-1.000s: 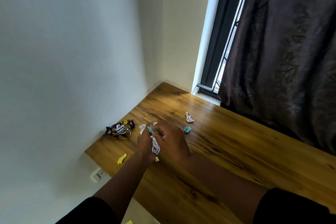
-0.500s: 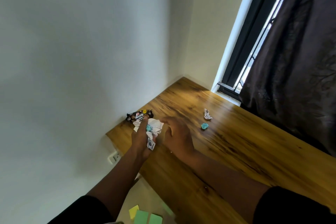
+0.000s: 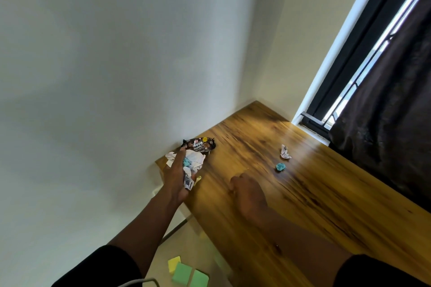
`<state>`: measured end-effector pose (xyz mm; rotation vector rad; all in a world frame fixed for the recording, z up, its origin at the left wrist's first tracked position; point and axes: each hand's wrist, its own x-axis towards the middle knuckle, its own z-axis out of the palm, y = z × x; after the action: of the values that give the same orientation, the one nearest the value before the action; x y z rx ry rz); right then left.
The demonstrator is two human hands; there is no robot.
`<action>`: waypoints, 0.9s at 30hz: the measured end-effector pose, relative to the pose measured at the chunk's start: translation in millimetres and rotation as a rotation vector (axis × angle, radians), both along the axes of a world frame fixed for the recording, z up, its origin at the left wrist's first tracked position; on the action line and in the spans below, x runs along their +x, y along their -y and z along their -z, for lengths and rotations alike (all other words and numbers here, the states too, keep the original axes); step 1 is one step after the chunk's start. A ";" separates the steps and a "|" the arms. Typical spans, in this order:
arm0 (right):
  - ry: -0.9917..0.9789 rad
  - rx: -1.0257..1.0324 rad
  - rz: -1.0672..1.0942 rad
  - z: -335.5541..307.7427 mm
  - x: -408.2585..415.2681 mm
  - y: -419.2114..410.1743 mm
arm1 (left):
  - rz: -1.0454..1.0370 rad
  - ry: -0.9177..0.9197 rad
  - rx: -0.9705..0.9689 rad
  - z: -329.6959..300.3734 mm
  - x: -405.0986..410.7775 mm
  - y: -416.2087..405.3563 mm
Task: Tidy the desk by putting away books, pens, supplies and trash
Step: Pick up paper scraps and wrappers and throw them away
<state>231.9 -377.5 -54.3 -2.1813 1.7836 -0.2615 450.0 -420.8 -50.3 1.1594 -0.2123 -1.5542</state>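
Trash gathered at the left worktop corner

Left hand point(image 3: 177, 175) curled around crumpled papers point(image 3: 192, 163), just beside snack wrapper point(image 3: 199, 144). Right hand point(image 3: 248, 191) loosely curled, holding nothing, on worktop point(image 3: 326, 193). Farther right: teal wad point(image 3: 280, 166), white scrap point(image 3: 285, 152).

The counter point(image 3: 303, 205) is warm honey-brown wood streaked with dark grain, and on it lie a teal paper ball point(image 3: 280, 166) and a white crumpled scrap point(image 3: 285, 152) with dark print. The snack wrapper point(image 3: 199, 144) is dark brown with white lettering and a yellow badge. On the floor sit green sticky notes point(image 3: 190, 275) beside a yellow sticky note point(image 3: 174, 264); the curtain point(image 3: 384, 109) is deep brown.
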 end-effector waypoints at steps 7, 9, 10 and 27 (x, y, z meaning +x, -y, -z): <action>0.237 -0.126 0.116 -10.7 23.0 7.1 | -0.068 0.003 0.034 -6.5 8.6 -11.7; 0.410 -0.154 0.115 -24.2 40.3 7.6 | -0.011 -0.008 0.027 -8.8 8.1 -16.3; 0.495 -0.149 0.107 -33.8 50.9 7.7 | 0.036 -0.011 0.016 -9.8 6.5 -19.0; 0.579 -0.185 0.089 -65.3 105.9 22.3 | 0.245 0.004 -0.245 -17.2 11.1 -24.9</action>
<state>337.8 -399.9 11.0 -1.8672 1.5615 -0.9994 461.1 -396.0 -33.1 0.9702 -0.5488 -1.6849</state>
